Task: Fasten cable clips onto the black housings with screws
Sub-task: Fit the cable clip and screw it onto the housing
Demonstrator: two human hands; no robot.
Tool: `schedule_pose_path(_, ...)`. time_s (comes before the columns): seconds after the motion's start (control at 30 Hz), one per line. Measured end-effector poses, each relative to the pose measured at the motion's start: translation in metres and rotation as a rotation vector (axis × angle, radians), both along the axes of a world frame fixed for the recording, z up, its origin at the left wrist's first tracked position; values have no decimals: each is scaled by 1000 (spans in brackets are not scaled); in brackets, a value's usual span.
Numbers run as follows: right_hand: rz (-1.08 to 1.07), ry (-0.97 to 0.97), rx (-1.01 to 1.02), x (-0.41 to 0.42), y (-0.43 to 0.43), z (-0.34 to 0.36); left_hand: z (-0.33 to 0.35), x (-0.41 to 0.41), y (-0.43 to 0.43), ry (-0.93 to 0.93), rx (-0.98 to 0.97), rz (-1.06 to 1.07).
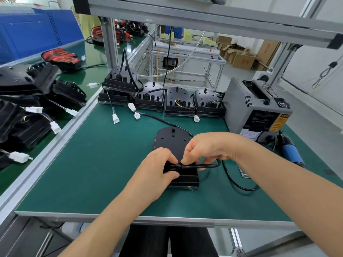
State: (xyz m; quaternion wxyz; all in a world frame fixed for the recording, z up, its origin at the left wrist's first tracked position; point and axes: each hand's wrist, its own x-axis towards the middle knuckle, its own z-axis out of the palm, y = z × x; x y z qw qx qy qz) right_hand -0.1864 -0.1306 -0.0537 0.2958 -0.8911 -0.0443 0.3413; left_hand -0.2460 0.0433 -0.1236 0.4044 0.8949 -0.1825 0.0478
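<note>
Housing (173,143) on the green surface (92,173), its cable (204,166) pinched over the near end by both hands.
We judge the screwing not yet begun: fingers of left hand (157,167) and right hand (206,147) clamp the cable, the blue screwdriver (292,153) lies untouched, more housings (178,101) wait behind.

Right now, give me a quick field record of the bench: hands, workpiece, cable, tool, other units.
left hand: grips the near end of the black housing
right hand: pinches the black cable over the housing
black housing: lies flat on the green mat, centre
black cable: runs across the housing, loops off right on the mat
other housings: row at the mat's far edge, white connectors trailing
power tool: blue-handled, lying at right, in neither hand
</note>
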Motion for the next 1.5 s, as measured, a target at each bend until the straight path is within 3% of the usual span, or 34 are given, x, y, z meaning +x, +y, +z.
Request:
schedule_pose_path(0.23, 63, 0, -69, 7, 0, -1, -3, -1, 3, -113, -26, -74)
schedule_pose_path(0.43, 86, 2, -53, 8, 0, -3, -10, -9, -4, -492, 130, -40)
schedule_pose_path(0.57, 102, 2, -62, 10, 0, -2, -12, -13, -13, -602, 201, 1)
schedule_pose_path(0.87, 81, 46, 14, 11, -4, -6, -17, -11, -10, -671, 223, -4)
schedule_pose_path(1.07, 83, 29, -3, 14, -2, -7, -18, -12, -11, -603, 108, 36)
schedule_pose_path(1.5, 46, 32, 73, 9, -8, -10, -22, -10, -8, -659, 162, 32)
